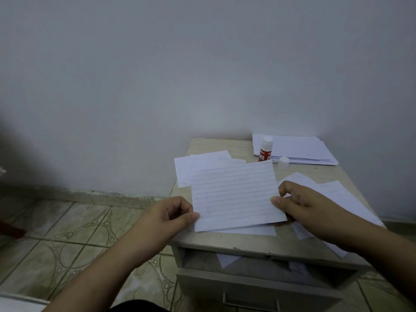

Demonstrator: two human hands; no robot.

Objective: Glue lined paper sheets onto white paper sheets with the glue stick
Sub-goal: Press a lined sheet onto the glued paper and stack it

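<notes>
Our left hand (171,216) pinches the left edge of the lined sheet (236,197), so that grip is closed on it. The paper looks thin, light and floppy, so we think holding both side edges keeps it flat. It sits just above a white sheet (252,230) on the counter (225,240). Our right hand (299,203) pinches the right edge. Farther back stands the open glue stick (265,149), its cap (283,162) beside it. Below is tiled floor (74,235).

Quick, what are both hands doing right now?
Left hand: pinching the left edge of the white lined paper sheet.
Right hand: pinching the right edge of the same sheet.
</notes>
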